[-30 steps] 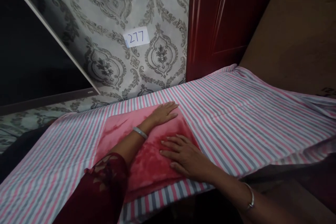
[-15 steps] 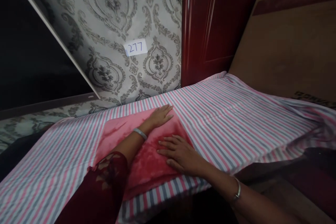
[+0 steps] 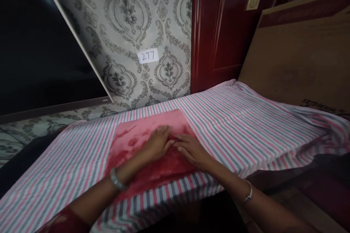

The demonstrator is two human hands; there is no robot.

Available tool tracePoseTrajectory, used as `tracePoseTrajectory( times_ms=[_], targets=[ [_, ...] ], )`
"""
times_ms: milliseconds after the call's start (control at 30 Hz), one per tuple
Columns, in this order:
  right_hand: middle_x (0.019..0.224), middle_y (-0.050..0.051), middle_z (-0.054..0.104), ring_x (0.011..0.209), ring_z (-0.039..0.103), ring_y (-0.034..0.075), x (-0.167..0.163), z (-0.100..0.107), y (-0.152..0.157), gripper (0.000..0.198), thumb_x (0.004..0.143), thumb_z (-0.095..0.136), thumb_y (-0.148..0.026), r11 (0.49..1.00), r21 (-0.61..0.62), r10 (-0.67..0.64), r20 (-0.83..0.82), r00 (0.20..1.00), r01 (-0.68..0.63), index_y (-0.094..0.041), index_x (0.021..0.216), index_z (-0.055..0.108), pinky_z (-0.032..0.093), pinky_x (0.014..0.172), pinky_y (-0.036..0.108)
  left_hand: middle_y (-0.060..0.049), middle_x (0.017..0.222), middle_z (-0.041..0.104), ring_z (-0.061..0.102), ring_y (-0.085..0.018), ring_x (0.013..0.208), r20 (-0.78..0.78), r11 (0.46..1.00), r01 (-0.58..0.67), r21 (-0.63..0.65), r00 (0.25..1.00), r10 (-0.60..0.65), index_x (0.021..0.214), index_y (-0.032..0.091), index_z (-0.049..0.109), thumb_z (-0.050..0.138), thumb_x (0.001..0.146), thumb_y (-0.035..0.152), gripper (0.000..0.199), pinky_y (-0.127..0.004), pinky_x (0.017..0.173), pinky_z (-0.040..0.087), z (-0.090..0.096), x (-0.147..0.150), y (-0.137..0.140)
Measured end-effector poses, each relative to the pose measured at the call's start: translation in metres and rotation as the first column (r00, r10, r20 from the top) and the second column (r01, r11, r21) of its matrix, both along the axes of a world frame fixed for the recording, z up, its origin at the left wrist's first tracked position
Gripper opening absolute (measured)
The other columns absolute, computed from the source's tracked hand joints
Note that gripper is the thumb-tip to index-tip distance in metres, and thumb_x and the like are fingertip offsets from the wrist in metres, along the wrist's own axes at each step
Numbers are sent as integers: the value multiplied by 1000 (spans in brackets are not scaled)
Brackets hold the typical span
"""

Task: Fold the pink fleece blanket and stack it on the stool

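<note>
1. Window, one, dark, at far left beside patterned wallpaper bearing one paper label reading 277.
2. Left hand lies flat, fingers loosely spread, gripping nothing, on one folded pink towel.
3. Right hand rests likewise, fingertips touching the left's.
4. Towel sits on one striped sheet, near its front edge; it looks plush, light and floppy, best lifted by its folded edges.
5. Two bracelets, one per wrist.

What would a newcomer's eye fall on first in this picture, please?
Both hands, the left hand and right hand, rest flat, fingertips meeting, on a plush pink folded cloth at the near edge of a pink-and-grey striped sheet. Behind, a white paper label reading 277 sits on the grey damask wallpaper.
</note>
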State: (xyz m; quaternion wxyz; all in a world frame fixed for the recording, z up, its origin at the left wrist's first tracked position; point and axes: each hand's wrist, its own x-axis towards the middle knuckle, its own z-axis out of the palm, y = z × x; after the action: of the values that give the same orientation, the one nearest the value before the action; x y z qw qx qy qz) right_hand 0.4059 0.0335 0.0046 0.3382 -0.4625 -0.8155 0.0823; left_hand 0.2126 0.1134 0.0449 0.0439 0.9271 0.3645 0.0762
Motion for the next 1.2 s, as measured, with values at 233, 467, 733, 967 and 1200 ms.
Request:
tracePoseTrajectory(
  times_ms=[233, 467, 733, 967, 1200],
  targets=[
    [156, 10, 41, 148, 28, 31, -17, -9, -3, 48, 100, 45, -38, 975, 15, -219, 266, 939, 223, -23, 146, 50, 20, 119, 57, -19, 161, 26, 19, -36, 150, -97, 980, -20, 196, 994, 40, 154, 17, 33, 53, 90, 53, 76, -66, 116, 20, -40, -27, -74],
    [159, 7, 36, 149, 25, 29, -18, -19, -6, 51, 100, 45, -41, 968, 0, -236, 329, 914, 250, -27, 149, 45, 16, 121, 53, -20, 161, 26, 18, -37, 150, -112, 966, -27, 258, 992, 58, 154, 20, 33, 56, 87, 56, 80, -68, 116, 15, -59, -23, -74],
    [157, 7, 39, 148, 28, 29, -21, -21, -6, 48, 100, 45, -41, 964, 30, -262, 303, 916, 266, -28, 146, 49, 19, 120, 53, -19, 161, 28, 20, -36, 150, -95, 966, -32, 258, 994, 58, 154, 21, 34, 56, 86, 58, 80, -67, 116, 14, -59, -25, -75],
    [158, 5, 37, 149, 27, 28, -17, -20, -5, 49, 100, 44, -39, 965, 25, -256, 305, 917, 261, -29, 148, 46, 20, 120, 52, -17, 159, 33, 23, -34, 149, -25, 961, -17, 276, 999, 25, 153, 21, 37, 55, 89, 56, 76, -61, 118, 22, -56, -31, -76],
    [155, 7, 42, 148, 29, 29, -22, 1, -8, 47, 101, 42, -41, 967, -48, -226, 290, 930, 250, -27, 146, 49, 22, 119, 54, -12, 151, 48, 39, -30, 142, 41, 942, -134, 308, 991, 128, 146, 25, 49, 47, 95, 45, 54, -58, 118, 25, -38, -85, -78]
  ],
)
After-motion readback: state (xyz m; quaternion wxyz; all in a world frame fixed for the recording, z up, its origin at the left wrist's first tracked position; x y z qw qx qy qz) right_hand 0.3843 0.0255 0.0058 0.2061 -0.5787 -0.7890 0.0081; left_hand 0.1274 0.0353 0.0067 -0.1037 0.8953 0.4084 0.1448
